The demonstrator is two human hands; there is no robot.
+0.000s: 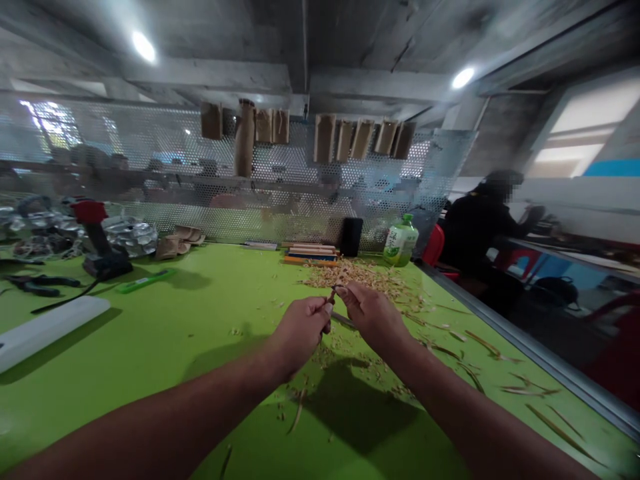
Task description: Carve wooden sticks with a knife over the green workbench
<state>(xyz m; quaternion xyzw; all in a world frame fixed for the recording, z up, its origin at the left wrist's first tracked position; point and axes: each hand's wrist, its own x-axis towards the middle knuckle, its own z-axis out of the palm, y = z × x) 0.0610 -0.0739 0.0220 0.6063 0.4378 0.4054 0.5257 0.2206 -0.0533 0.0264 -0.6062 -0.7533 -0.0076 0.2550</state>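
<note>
My left hand (pixel 305 330) is closed in a pinch on a small brown stick-like piece (pixel 333 293), too small to name. My right hand (pixel 373 310) meets it at the piece's upper end, its thumb and fingers pressed together there. Between the hands, a grey flat strip (pixel 343 321) shows below the right fingers; whether it is held or lies on the table I cannot tell. Both hands are above the green tabletop (pixel 225 387). Chips and shavings (pixel 370 277) are heaped just beyond them.
On the left are a red-and-black cordless drill (pixel 95 233), pliers (pixel 43 283), a green-handled cutter (pixel 145 281) and a long white case (pixel 55 327). Pencils (pixel 310 259), a phone (pixel 351 237) and a green bottle (pixel 401 241) stand near the perforated screen (pixel 280 200). Another person (pixel 483 220) sits at right.
</note>
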